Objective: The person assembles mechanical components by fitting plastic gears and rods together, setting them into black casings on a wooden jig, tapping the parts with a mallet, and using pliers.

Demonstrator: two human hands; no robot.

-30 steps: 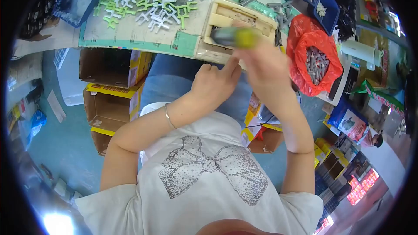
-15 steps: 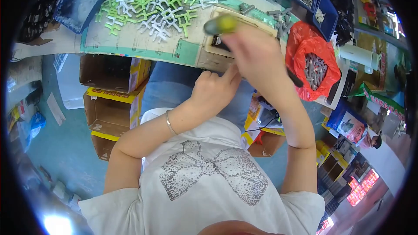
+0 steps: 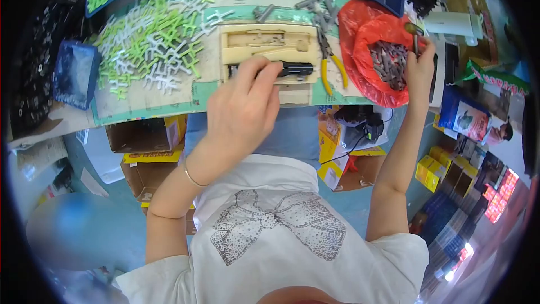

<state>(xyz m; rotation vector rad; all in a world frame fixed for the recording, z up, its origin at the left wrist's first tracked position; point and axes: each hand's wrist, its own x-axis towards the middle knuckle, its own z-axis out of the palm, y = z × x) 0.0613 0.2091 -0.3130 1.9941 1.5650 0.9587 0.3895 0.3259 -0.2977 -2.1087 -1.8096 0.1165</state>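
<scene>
I count one black part [image 3: 297, 68] in one cream jig [image 3: 308, 42] on the table [image 3: 197, 98]; fingers of the left hand [image 3: 239, 107] pinch it. Right hand [image 3: 421, 73]: fingers wrapped round one hammer [image 3: 413, 29], beside one red bag [image 3: 359, 22].

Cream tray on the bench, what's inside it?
A black part shows along the near side of the cream tray. The left hand covers some of it, and whatever lies underneath cannot be seen.
</scene>
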